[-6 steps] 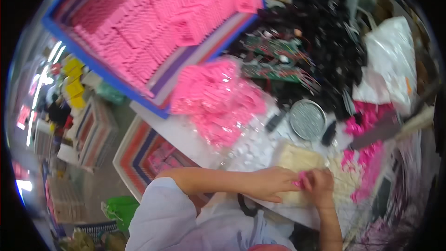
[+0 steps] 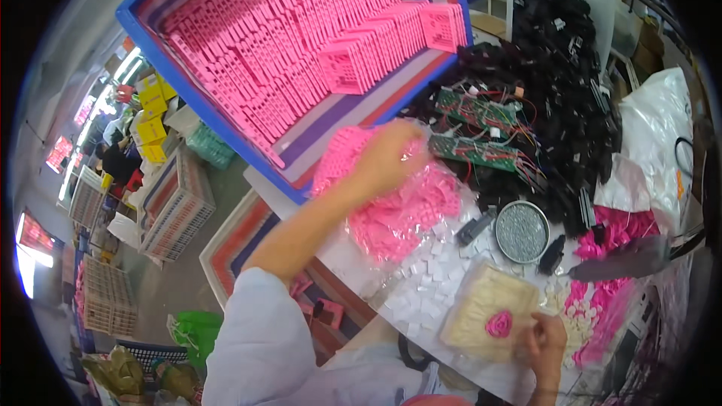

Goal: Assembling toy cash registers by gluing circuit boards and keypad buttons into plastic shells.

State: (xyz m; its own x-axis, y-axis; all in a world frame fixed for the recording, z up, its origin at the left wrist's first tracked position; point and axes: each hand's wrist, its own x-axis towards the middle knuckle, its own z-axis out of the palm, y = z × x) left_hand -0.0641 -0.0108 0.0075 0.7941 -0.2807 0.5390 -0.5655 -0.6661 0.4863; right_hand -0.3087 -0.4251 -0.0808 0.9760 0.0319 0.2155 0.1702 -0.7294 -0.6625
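Currently, the left hand point(image 2: 391, 156) reaches over the clear plastic bag point(image 2: 402, 234) of pink plastic pieces, its fingers curled down into the crinkled film; whether they grip anything cannot be told. The right hand point(image 2: 547, 342) lies low beside the cream-coloured, square, soft-looking block point(image 2: 481, 297), its fingers loosely bent, and whether anything sits between them cannot be told either. On top of that block, near the right hand's fingers, rests a pink rose-shaped piece point(image 2: 498, 324). Small white square pieces point(image 2: 429, 286) lie scattered between the block and the bag, across the white surface point(image 2: 342, 263). Just beyond the block stands a round metal dish point(image 2: 522, 232) filled with fine silvery grains, with a small dark block point(image 2: 475, 229) to its left and a small black part point(image 2: 552, 254) to its right. To the right, bright magenta pieces point(image 2: 602, 286) spread near a shiny white plastic bag point(image 2: 662, 128). Farther out, green circuit boards point(image 2: 475, 152) with thin wires lie against a large heap of black parts point(image 2: 549, 45). Beyond the left hand, a blue-rimmed crate point(image 2: 169, 56) with striped walls holds close rows of pink rectangular frames point(image 2: 278, 45). Below the surface's left edge is a white-rimmed striped crate point(image 2: 213, 274), and farther left sits a bright green bag point(image 2: 198, 332).
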